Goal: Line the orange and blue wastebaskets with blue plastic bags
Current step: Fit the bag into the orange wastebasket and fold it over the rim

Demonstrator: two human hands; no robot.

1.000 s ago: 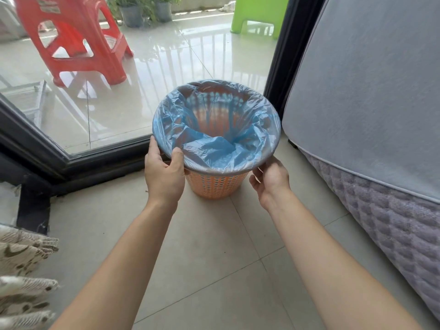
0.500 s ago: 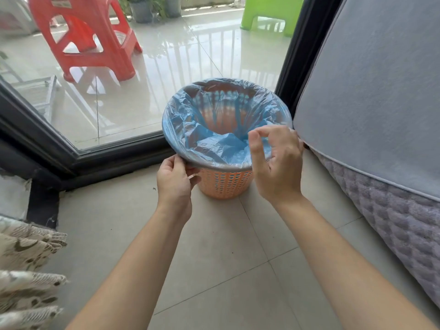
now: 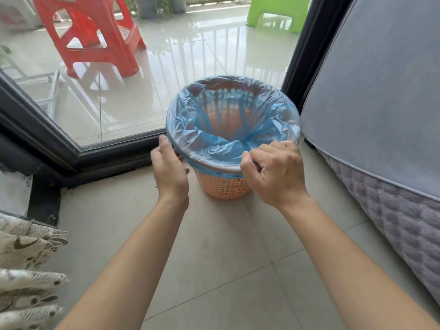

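The orange mesh wastebasket (image 3: 226, 189) stands on the tiled floor beside the glass door. A blue plastic bag (image 3: 214, 148) lines it, its edge folded over the whole rim and its middle sagging inside. My left hand (image 3: 170, 172) is at the near-left rim, thumb up along the bag-covered edge, fingers tucked under the rim. My right hand (image 3: 273, 172) is at the near-right rim, fingers curled, pinching the bag's folded edge against the rim. No blue wastebasket is in view.
A grey mattress (image 3: 381, 103) leans close on the right of the basket. The black door frame (image 3: 71, 148) and glass run behind and to the left. Outside stand a red stool (image 3: 95, 36) and a green stool (image 3: 278, 10). Patterned cloth (image 3: 26, 270) lies at the lower left.
My right hand came up from under the rim, over the top, and now pinches the bag at the near-right edge. My left hand shifted along the near-left rim.
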